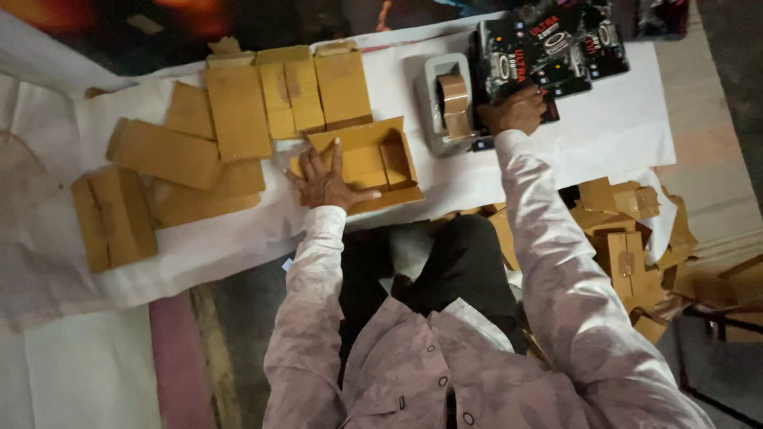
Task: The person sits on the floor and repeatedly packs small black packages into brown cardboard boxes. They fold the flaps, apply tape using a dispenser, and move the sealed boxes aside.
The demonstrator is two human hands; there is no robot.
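On the white-covered table (556,151), the left hand (326,181) is lying flat with fingers spread, pressing on an open cardboard box (373,159). The right hand (515,110) is closing around a black packet (517,67) beside a grey tape dispenser (445,102), which is sitting between the two hands. Flattened cardboard boxes (238,111) are lying in rows to the left, more black packets (592,36) are stacking at the far edge, and folded boxes (628,230) are piling on the floor to the right.
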